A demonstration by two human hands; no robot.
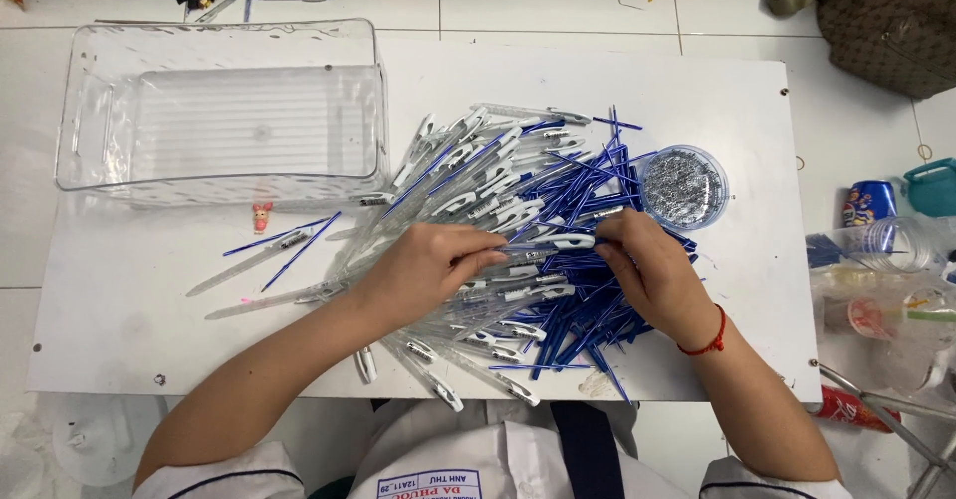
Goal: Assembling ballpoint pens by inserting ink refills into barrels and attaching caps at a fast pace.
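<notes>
Over the pile, both hands on one pen

Above the heap of pen parts (518, 230) your left hand (423, 270) and right hand (652, 275) pinched opposite ends of one clear pen (548, 245), holding it level, with the tub of springs (683, 187) kept just beside your right hand

Left hand (423, 265) and right hand (652, 270) fingertips pinched inward, facing each other, forearms angled in

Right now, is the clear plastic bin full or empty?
Empty: the clear plastic bin shows only its bare ribbed bottom; the pen parts lie outside it.
</notes>
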